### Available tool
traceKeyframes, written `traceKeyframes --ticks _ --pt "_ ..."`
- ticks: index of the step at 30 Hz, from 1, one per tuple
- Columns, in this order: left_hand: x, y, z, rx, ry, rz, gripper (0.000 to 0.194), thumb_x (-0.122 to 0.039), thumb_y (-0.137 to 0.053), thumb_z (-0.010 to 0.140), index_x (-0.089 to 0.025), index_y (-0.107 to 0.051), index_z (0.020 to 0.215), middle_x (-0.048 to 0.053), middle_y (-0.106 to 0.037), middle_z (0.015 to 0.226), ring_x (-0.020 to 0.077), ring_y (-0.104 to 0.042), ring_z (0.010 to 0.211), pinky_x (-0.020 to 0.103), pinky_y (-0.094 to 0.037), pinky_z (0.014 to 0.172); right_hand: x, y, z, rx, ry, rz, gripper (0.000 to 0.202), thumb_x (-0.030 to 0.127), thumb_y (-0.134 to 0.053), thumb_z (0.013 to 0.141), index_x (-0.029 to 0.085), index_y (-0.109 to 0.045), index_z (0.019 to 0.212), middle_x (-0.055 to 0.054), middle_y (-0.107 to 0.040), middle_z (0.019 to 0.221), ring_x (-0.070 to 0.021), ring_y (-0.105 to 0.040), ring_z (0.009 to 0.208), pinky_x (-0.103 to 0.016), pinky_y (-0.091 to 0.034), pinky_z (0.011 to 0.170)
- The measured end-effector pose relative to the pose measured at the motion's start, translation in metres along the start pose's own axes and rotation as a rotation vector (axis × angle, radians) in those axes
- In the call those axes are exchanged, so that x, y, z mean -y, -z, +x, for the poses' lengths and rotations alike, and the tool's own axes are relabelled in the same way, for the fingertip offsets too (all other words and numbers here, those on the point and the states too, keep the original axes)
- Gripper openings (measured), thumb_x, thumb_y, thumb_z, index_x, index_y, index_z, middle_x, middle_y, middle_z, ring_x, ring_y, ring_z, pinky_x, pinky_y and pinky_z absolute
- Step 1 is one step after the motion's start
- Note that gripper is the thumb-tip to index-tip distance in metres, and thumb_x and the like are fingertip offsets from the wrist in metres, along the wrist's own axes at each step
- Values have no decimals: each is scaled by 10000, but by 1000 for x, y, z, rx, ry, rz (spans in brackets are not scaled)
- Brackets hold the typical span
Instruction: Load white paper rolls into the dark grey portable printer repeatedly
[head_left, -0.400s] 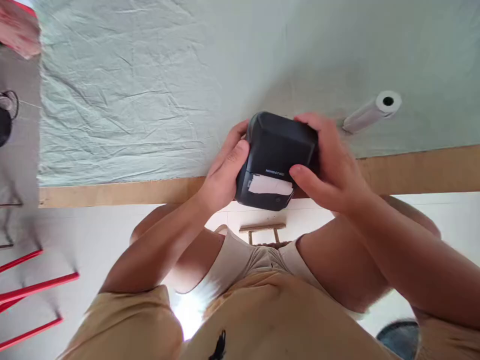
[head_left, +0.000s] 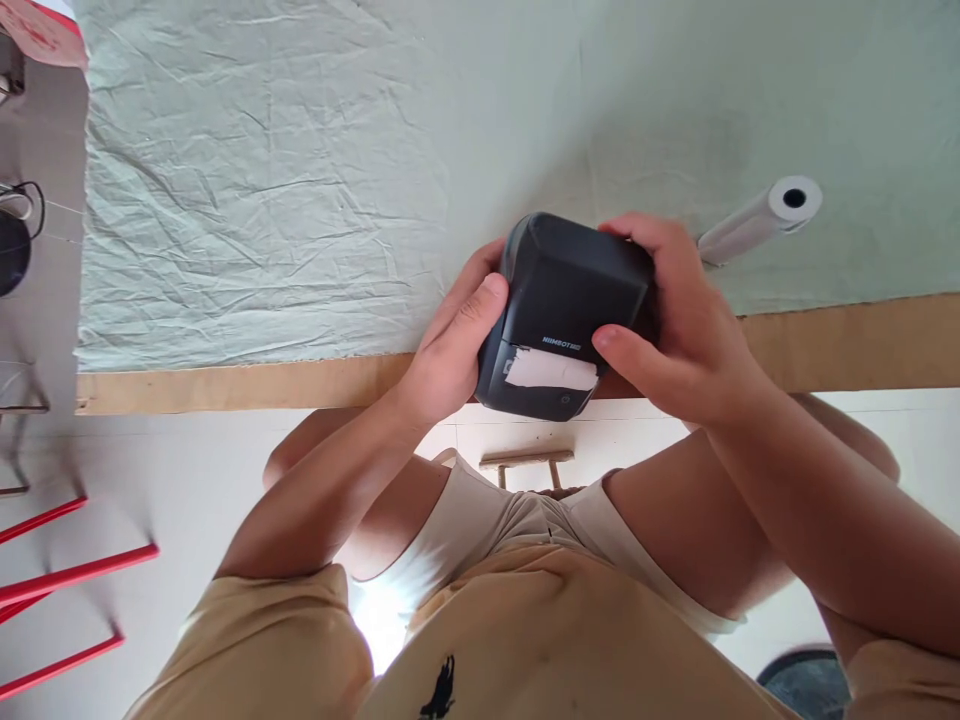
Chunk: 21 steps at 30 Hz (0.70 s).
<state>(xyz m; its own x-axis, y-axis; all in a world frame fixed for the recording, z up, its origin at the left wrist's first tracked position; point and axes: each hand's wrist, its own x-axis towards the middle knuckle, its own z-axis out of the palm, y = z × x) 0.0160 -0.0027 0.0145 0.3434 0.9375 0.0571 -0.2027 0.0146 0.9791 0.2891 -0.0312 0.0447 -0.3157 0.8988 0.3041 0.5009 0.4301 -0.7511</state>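
A black label printer (head_left: 581, 285) marked NIIMBOT is held between both my hands, over the table's near edge. White paper (head_left: 553, 370) with a ragged edge sticks out of the slot on its front. My left hand (head_left: 456, 345) grips the left side, thumb on top, the other fingers partly hidden beneath. On the right side, my right hand (head_left: 686, 320) is wrapped round the printer, its thumb lying near the lettering. Just beyond that hand a white paper roll (head_left: 757, 220) with a dark core hole stands on the cloth.
A wrinkled pale green cloth (head_left: 262, 190) covers the table, whose bare wooden edge (head_left: 240, 388) runs along the front. Red metal legs (head_left: 82, 577) are at lower left. A black round object (head_left: 11, 255) with a cord lies at far left. Below, a wooden stool (head_left: 529, 459) shows between the legs.
The printer and both hands appear slightly farther right, as does the paper roll, so the camera has shifted a little. My grip looks the same.
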Motion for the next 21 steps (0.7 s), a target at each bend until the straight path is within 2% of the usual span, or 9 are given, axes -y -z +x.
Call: traceKeyframes --ticks 4,7,10,14,16,19,21 --pt "3 -3 1 21 -30 -87 694 -956 -719 1145 -327 -876 1395 73 -911 1391 462 -773 1710 609 -737 1344 9 3 14 28 -38 -43 589 417 -758 1118 390 -659 1697 -98 -839 1571 -372 -840 1364 -595 -780 1145" --pt "4 -3 2 3 -25 -139 707 -968 -669 1166 -330 -872 1392 72 -904 1426 439 -777 1703 580 -747 1331 6 -7 23 -3 13 -49 619 423 -753 1109 387 -626 1714 -101 -840 1581 -383 -839 1391 -633 -770 1192" --pt "2 -2 2 -3 -4 -112 655 -903 -640 1212 -329 -891 1402 51 -925 1392 380 -858 1554 521 -750 1312 -3 -22 23 -64 47 19 658 373 -704 1106 393 -538 1743 -98 -829 1608 -371 -846 1384 -638 -776 1172" --pt "-8 -3 3 -24 22 -110 617 -835 -614 1257 -312 -918 1374 41 -940 1278 292 -929 1247 405 -788 1090 -10 -28 16 -128 99 57 657 425 -708 1143 413 -505 1767 -108 -802 1630 -378 -833 1419 -657 -770 1195" --pt "-14 -5 2 -33 71 -134 622 -848 -636 1247 -301 -912 1357 51 -926 1194 291 -929 1189 392 -794 998 -9 -26 13 -136 107 59 650 460 -725 1151 414 -523 1767 -120 -800 1633 -390 -829 1415 -677 -766 1196" --pt "-22 -8 0 -54 121 -180 604 -852 -669 1236 -299 -900 1316 45 -863 1034 308 -927 1156 411 -794 961 -6 -23 11 -125 101 72 619 489 -730 1159 412 -566 1750 -130 -804 1650 -413 -819 1455 -720 -749 1234" --pt "-26 -10 -2 -68 137 -222 536 -798 -706 1240 -301 -902 1277 31 -814 948 298 -919 1103 405 -780 927 -4 -22 11 -119 102 71 624 531 -735 1163 416 -577 1756 -135 -803 1663 -433 -804 1518 -757 -731 1282"
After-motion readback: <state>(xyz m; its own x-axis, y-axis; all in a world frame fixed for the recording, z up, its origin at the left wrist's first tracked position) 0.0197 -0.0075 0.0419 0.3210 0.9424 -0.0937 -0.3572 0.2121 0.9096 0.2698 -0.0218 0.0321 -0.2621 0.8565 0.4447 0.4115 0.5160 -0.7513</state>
